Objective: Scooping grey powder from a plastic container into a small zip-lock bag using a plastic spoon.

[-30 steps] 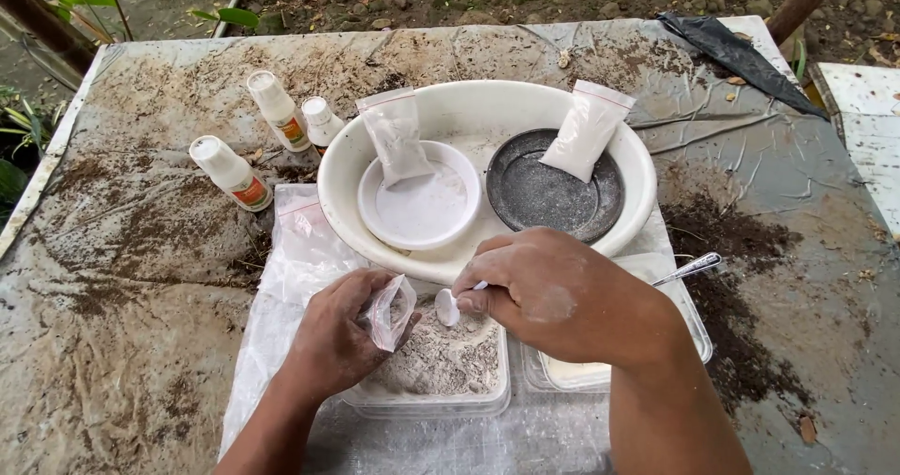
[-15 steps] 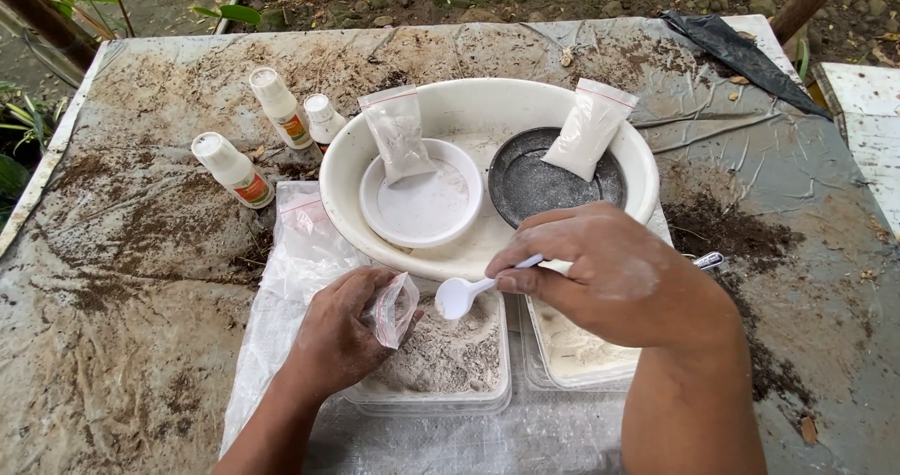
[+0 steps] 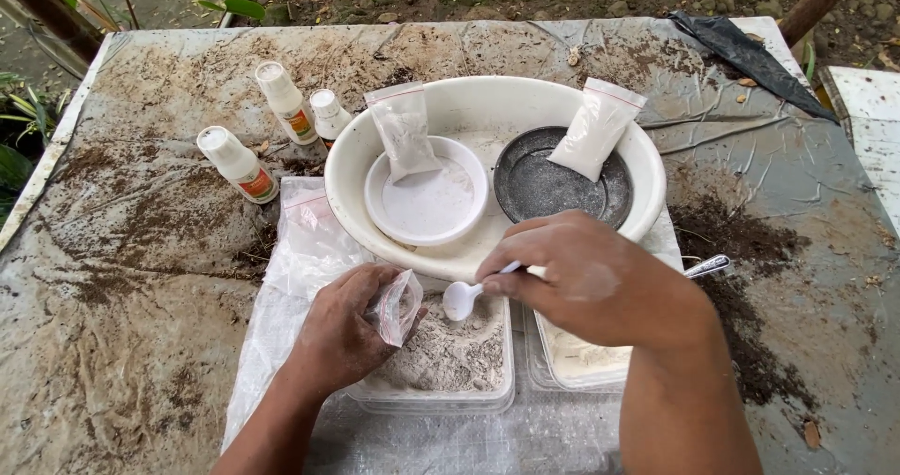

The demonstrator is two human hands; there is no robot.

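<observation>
Small clear bag (image 3: 396,304) pinched in left hand (image 3: 342,330), white plastic spoon (image 3: 461,297) gripped in right hand (image 3: 586,278), above tray of grey powder (image 3: 450,358).

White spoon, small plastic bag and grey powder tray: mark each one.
white spoon (image 3: 460,299), head view, on its bowl.
small plastic bag (image 3: 397,306), head view, on its clear side.
grey powder tray (image 3: 450,358), head view, on the powder surface.

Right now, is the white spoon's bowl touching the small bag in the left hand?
Apart. The head view shows grey powder between the white spoon bowl and the small bag pinched by the left hand.
</observation>
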